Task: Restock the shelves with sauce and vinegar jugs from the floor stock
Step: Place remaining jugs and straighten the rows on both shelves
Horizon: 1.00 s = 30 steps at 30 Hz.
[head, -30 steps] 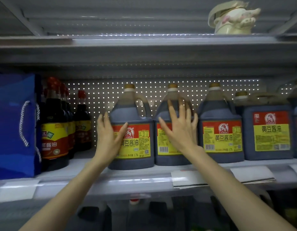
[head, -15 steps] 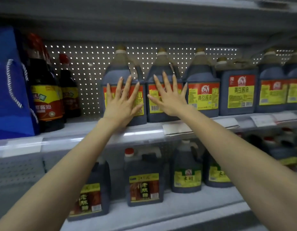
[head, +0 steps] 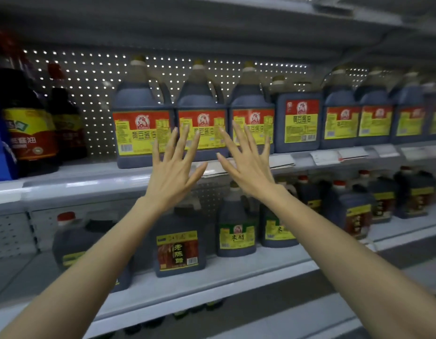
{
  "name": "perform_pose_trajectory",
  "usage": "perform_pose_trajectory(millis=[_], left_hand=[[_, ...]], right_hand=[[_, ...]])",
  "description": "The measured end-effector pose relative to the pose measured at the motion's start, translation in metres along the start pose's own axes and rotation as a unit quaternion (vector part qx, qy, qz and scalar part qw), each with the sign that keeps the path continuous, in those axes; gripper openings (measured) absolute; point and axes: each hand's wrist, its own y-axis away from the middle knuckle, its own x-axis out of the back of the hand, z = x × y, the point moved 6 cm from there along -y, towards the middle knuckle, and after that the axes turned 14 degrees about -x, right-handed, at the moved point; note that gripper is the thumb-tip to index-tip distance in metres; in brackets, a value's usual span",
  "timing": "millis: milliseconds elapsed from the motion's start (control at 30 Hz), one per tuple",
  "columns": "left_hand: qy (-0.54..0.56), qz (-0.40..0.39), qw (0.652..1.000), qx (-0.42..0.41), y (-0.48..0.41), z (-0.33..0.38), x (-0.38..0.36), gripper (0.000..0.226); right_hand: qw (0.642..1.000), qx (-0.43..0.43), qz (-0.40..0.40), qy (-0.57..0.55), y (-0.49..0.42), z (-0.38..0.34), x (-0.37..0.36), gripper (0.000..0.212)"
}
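The left hand (head: 173,174) and right hand (head: 247,167) are both raised in front of the upper shelf (head: 90,183). Each grip is spread wide, fingers straight and fanned, holding nothing. Their fingertips overlap the labels of the soy sauce jugs (head: 201,113) in the front row, but I cannot tell whether they touch the plastic or hover just short of it.

These jugs stand side by side near the shelf's front lip, touching or nearly so. Each is upright, with its long axis vertical and its cap at the top. The red and yellow labels face out to the aisle, and the handles sit behind the neck, towards the pegboard (head: 90,77).

The likely trouble is an uneven shove. A push high on the shoulder rather than low on the body could tip a jug back, or twist it so its label turns away. Because the row is packed tight, one skewed jug may nudge its neighbours out of line. The loose price tags (head: 327,156) lie on the lip and could be brushed off by a wrist.

Vinegar jugs (head: 179,243) stand on the lower shelf (head: 212,285), more loosely spaced. The floor stock is out of view.
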Motion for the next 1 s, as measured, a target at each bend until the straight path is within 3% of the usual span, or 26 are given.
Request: perform_pose_trajectory(millis=[233, 467, 733, 1000], left_hand=[[0.062, -0.021, 0.998, 0.025, -0.036, 0.108, -0.022, 0.071], [0.076, -0.088, 0.992, -0.044, -0.080, 0.218, -0.057, 0.080], [0.107, -0.099, 0.982, -0.120, -0.133, 0.303, -0.113, 0.073], [0.179, -0.128, 0.957, -0.187, -0.198, 0.405, -0.190, 0.074]], right_hand=[[0.993, -0.061, -0.055, 0.081, 0.054, 0.144, 0.029, 0.068], [0.965, -0.168, -0.118, 0.162, 0.107, 0.305, 0.066, 0.074], [0.888, -0.341, -0.170, 0.260, 0.159, 0.464, 0.102, 0.074], [0.840, -0.413, -0.151, 0.319, 0.183, 0.565, 0.129, 0.073]])
